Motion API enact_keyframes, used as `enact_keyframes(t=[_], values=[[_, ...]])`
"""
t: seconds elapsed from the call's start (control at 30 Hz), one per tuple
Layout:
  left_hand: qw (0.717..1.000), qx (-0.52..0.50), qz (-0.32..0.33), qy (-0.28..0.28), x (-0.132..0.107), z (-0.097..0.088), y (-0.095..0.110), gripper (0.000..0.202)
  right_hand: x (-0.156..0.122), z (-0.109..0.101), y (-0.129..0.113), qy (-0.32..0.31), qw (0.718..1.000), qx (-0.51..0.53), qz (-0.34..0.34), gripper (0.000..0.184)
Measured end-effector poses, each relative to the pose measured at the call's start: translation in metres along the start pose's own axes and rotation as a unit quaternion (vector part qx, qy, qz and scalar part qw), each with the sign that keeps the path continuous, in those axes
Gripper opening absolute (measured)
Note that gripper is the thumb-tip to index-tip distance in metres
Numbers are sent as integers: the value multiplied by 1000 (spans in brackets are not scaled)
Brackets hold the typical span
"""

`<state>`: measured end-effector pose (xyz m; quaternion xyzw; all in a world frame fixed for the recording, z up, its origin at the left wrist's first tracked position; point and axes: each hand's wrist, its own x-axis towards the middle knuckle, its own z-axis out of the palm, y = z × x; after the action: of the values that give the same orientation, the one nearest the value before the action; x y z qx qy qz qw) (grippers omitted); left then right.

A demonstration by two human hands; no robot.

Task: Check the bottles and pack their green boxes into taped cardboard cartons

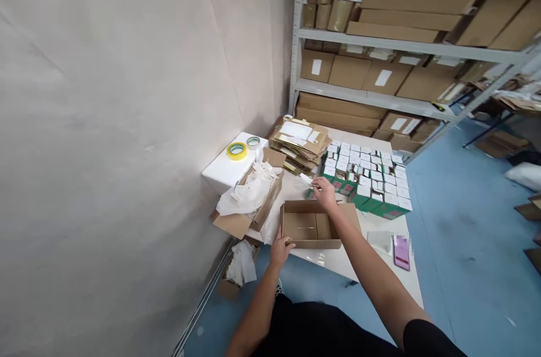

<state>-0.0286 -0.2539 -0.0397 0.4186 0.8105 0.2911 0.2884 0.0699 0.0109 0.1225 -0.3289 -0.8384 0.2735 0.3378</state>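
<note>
An open, shallow cardboard box (298,226) sits at the near edge of the table, its inside showing bare cardboard with a seam and a thin light line on the bottom. My left hand (279,250) grips its near left corner, thumb over the near wall. Above the far wall, my right hand (325,193) is closed in a pinch. A small thin white piece (306,179) sticks out from its fingertips; its kind is too small to make out. Just beyond that hand stand rows of small white-and-green cartons (382,188), several with open tops.
Left of the box is a carton full of crumpled white paper (253,188). Yellow tape (236,150) and a second roll lie on a white block (220,168). Flattened cardboard (298,140) is stacked behind. A phone (401,253) lies at right. Loaded shelving (372,47) stands beyond.
</note>
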Motion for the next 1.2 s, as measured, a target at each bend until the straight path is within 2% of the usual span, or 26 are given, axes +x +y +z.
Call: enact_keyframes(t=[0.17,0.27,0.4,0.53,0.67,0.73,0.83,0.9,1.0,1.1,1.2], values=[[997,2,56,-51,9,34,39,16,-105,-65,48,73,994,-19,75,28],[995,39,65,-69,22,54,68,16,-156,-90,71,59,985,-51,151,28],[990,94,73,-72,36,70,104,32,-201,-109,96,-36,974,-67,211,31],[988,124,69,-65,43,72,124,47,-222,-121,109,-23,973,-62,223,42],[986,108,86,-97,53,67,123,46,-207,-125,103,24,970,-14,242,44],[983,100,107,-113,62,64,119,45,-187,-121,91,52,965,36,254,49],[977,100,130,-136,80,56,116,59,-147,-107,68,78,949,139,271,57],[975,94,146,-140,95,48,116,67,-117,-92,54,80,935,206,278,62],[974,47,178,-134,122,33,114,57,-74,-63,39,70,906,289,300,66],[973,-19,193,-126,151,14,110,45,-34,-30,34,56,873,345,341,68],[978,-62,173,-101,181,-3,105,42,0,3,36,53,841,376,387,67]])
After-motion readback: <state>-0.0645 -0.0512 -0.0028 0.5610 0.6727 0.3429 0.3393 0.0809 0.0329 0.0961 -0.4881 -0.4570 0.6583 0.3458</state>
